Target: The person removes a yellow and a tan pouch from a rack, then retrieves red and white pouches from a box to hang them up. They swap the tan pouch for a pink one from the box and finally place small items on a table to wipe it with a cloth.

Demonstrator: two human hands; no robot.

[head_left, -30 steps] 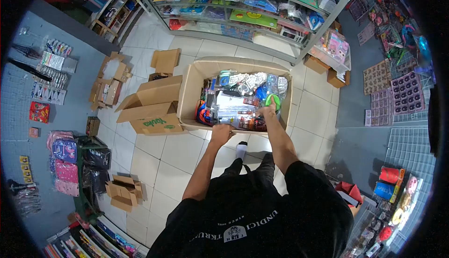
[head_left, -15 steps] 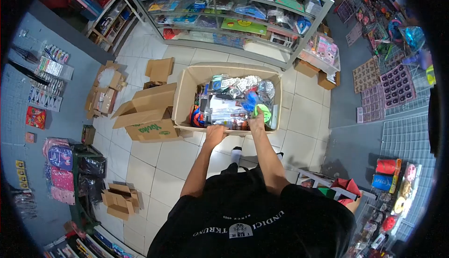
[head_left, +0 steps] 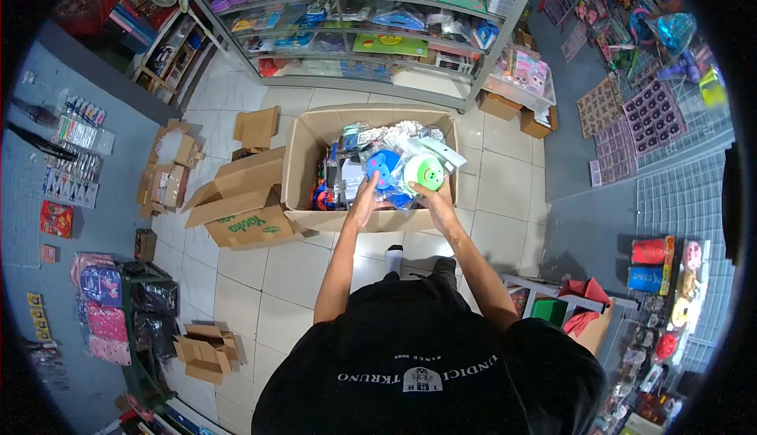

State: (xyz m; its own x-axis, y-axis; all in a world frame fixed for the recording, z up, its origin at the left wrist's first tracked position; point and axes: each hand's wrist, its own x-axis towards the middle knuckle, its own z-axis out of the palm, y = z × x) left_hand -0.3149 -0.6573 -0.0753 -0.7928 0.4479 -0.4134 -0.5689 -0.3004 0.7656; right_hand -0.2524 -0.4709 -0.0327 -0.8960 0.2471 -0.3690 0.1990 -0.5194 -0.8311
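- Two hands are raised over the near wall of the large cardboard box [head_left: 315, 139], and both are clamped on one clear plastic packet [head_left: 404, 172].
- I read my left hand [head_left: 364, 196] at the packet's 7 o'clock edge, fingers closed on the plastic beside the blue round item [head_left: 382, 165] inside it.
- I read my right hand [head_left: 430, 198] at the packet's 5 o'clock edge, fingers closed just below the green round item [head_left: 424, 172], which carries a face print.
- The two hands are apart, with the packet's lower edge between them.
- The packet sits above the box contents at the near right part of the box, tilted up toward the camera; I cannot tell whether its lower edge touches the goods beneath.
- The box holds a dense mix of packaged goods, including silver blister packs [head_left: 406, 131] toward 12 o'clock.
- A smaller open carton with green lettering [head_left: 251, 216] stands touching the large box at its 9 o'clock side.
- A glass display cabinet [head_left: 355, 21] runs along the floor at 12 o'clock of the box.
- Flattened cartons [head_left: 169, 171] lie on the tiled floor farther out at 9 o'clock.
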